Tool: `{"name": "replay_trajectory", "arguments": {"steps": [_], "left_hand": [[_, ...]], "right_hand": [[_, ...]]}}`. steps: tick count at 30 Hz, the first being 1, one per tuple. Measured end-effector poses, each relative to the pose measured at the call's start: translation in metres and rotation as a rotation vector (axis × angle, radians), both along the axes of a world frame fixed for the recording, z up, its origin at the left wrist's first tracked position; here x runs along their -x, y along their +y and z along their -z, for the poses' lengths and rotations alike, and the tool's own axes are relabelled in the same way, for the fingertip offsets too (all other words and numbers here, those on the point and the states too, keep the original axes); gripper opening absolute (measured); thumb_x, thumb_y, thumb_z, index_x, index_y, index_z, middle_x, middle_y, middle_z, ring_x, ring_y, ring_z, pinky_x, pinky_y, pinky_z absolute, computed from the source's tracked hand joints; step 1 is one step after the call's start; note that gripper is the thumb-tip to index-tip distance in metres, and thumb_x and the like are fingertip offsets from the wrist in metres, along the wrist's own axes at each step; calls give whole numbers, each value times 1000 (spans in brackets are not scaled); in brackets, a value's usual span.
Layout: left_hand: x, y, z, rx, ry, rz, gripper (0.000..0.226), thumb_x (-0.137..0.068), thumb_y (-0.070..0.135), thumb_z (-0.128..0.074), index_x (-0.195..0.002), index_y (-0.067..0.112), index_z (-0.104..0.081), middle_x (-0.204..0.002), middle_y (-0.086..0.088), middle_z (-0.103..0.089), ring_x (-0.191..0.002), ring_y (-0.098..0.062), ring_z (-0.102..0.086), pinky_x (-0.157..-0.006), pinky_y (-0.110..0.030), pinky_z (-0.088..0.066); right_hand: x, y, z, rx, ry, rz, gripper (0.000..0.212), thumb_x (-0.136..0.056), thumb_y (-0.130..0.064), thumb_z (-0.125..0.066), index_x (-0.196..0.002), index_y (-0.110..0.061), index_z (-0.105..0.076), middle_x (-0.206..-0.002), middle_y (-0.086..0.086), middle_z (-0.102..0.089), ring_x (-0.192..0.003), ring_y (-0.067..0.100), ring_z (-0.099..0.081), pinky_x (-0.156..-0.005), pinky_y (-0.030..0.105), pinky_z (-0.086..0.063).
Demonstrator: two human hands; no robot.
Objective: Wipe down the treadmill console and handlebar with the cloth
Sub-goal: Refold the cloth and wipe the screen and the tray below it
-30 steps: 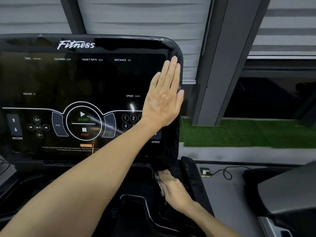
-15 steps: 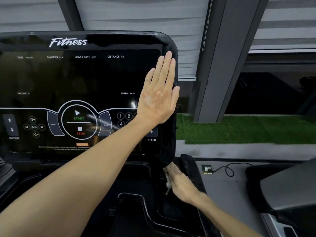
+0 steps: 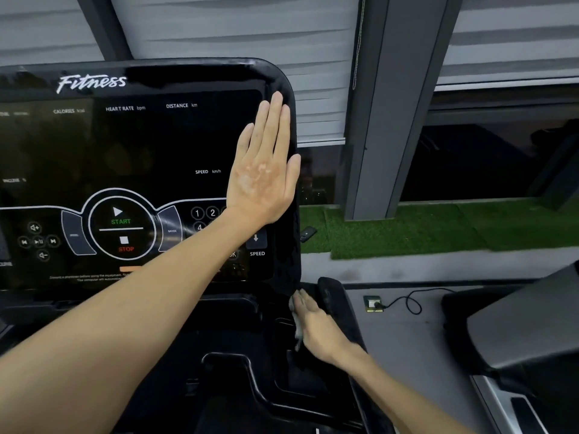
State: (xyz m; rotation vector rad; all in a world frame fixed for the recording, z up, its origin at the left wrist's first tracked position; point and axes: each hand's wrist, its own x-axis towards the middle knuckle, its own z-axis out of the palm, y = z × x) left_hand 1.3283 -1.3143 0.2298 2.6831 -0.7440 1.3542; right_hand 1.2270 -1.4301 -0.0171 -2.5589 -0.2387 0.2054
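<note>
Wiping low at the bottom right corner of the console (image 3: 141, 145), you seem partway through the job. Your left hand (image 3: 263, 173) lies flat, fingers straight and together, braced on the screen's right edge. Your right hand (image 3: 316, 327) covers the pale cloth (image 3: 299, 333) in the dark recess just beside the handlebar (image 3: 329, 292) — the cloth peeks out under your palm, but blur hides whether your fingers pinch it. The likely next move is onto the handlebar — press firmly and follow its curve.
</note>
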Motion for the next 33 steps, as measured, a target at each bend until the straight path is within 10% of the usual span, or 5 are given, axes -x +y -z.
{"name": "replay_trajectory", "arguments": {"steps": [10, 16, 26, 33], "left_hand": [[0, 1, -1, -5, 14, 1, 64, -102, 33, -29, -155, 1, -11, -164, -16, -7, -152, -28, -6, -122, -38, -8], [-2, 2, -1, 6, 13, 13, 65, -102, 33, -29, -155, 1, -11, -164, -16, -9, -152, -28, -7, -123, -38, -9], [0, -1, 0, 0, -1, -12, 64, -102, 33, -29, -155, 0, -10, -164, -17, -8, -152, -29, -6, -123, -40, -11], [-1, -1, -1, -5, 0, -2, 65, -102, 33, -29, -155, 0, -11, -164, -17, -8, -152, -29, -6, -123, -39, -10]], "right_hand": [[-39, -21, -22, 337, -77, 157, 60, -86, 0, -58, -140, -3, -32, -148, 19, -26, -135, 34, -30, -108, 34, -31], [-47, -49, -11, 81, 75, 264, 26, -93, -11, -43, -116, -2, -52, -127, 17, -49, -117, 39, -51, -91, 39, -42], [54, -36, -2, 141, -20, 274, 53, -104, -29, -26, -151, -7, -17, -160, 16, -5, -147, 28, -15, -114, 29, -23], [-45, -34, -2, 207, 93, 307, 46, -102, -32, -33, -141, -7, -32, -138, 22, -41, -125, 38, -44, -101, 40, -36]]}}
